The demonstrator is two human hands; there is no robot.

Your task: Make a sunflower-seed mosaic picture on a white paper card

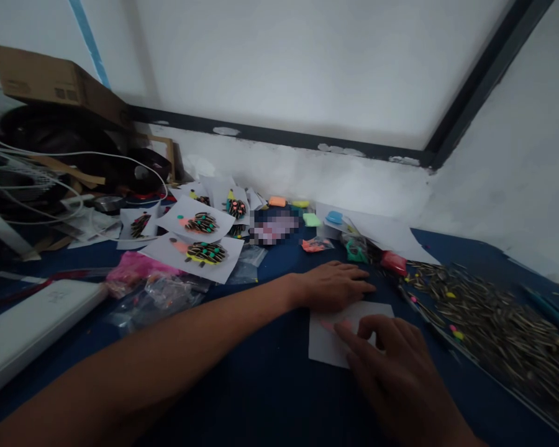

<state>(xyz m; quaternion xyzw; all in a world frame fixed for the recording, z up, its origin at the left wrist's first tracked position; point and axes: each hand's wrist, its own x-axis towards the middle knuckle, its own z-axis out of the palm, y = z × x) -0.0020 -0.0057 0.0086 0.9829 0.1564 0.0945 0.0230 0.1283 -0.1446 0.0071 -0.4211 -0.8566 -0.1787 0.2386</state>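
Note:
A small white sheet of paper point(323, 341) lies on the dark blue table in front of me. A flat patch of pink clay point(328, 324) shows on it, partly covered by my fingers. My left hand point(338, 285) rests palm down at the paper's upper edge, fingers stretched out and holding nothing. Over the lower right of the sheet is my right hand point(395, 354), its fingers bent and apart, one fingertip touching the pink clay. To the left lie paper cards with clay hedgehogs point(207, 252) covered in dark striped seeds and green dots.
A wide heap of striped seeds point(503, 323) lies at the right. Behind my hands are a red clay packet point(394, 262), a blue lump point(334, 217) and a green lump point(312, 220). Plastic bags point(161, 298), a white box point(41, 326) and a cardboard box point(51, 77) stand left.

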